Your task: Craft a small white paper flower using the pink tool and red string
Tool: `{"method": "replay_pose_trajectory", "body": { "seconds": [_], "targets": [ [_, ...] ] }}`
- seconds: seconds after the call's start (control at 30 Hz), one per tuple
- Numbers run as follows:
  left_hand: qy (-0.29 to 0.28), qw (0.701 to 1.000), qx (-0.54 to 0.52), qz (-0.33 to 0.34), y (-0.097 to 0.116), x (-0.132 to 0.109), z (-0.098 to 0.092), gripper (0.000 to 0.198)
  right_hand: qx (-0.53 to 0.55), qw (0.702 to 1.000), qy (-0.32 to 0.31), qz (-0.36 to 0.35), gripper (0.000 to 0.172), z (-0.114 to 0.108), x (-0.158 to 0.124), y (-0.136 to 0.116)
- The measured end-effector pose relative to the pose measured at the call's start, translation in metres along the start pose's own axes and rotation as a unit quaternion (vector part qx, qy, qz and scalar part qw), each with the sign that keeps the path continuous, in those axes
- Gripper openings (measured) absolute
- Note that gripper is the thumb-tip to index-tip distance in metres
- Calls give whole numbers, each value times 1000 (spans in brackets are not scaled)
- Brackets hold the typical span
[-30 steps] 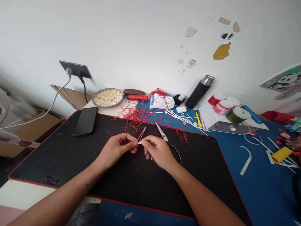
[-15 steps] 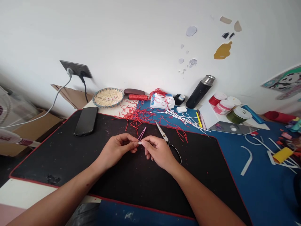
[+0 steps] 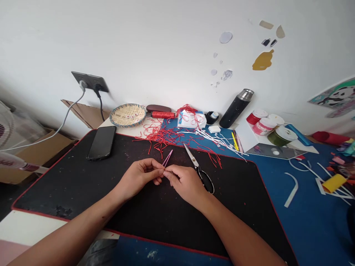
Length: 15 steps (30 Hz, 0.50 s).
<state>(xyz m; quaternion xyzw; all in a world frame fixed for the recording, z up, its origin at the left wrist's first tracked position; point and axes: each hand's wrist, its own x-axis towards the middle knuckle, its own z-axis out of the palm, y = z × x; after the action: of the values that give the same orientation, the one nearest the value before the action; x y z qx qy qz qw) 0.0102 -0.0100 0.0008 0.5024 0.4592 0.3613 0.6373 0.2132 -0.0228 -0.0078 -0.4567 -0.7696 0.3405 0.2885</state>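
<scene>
Closer together than half a second earlier: left hand (image 3: 138,177) and right hand (image 3: 187,181), fingertips (image 3: 163,172) pinched together mid-frame on the lower end of a slim pink stick (image 3: 168,158), its tip rising free. Black-handled scissors (image 3: 192,158) just beside the right hand on a black desk mat (image 3: 55,192), red thread scraps (image 3: 159,136) at its upper edge.

Black mat (image 3: 61,188) with red edging on the counter (image 3: 27,227), directly under the fingers (image 3: 158,171). Phone (image 3: 101,142) on the mat, beyond and left of the fingers; scissors (image 3: 194,162) just beyond and right. Red threads (image 3: 159,135) strewn past the fingers, over the mat's far edge. Blue mat (image 3: 313,229) well right of the fingers, with white strips (image 3: 291,189) lying on it.
</scene>
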Motion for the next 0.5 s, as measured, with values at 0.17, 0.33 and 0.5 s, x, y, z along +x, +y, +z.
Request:
{"method": "replay_pose_trajectory", "body": {
  "seconds": [0.17, 0.33, 0.5],
  "targets": [
    [-2, 1000, -9, -12, -1, 1, -1, 31, -43, 999, -3, -23, 17, -1, 0, 1],
    [-9, 1000, -13, -17, 0, 1, -1, 30, -48, 999, -5, -23, 17, 0, -1, 3],
    [-12, 998, -53, -25, 1, 1, -1, 38, -30, 999, 6, -17, 20, -2, -1, 3]
  ]
}}
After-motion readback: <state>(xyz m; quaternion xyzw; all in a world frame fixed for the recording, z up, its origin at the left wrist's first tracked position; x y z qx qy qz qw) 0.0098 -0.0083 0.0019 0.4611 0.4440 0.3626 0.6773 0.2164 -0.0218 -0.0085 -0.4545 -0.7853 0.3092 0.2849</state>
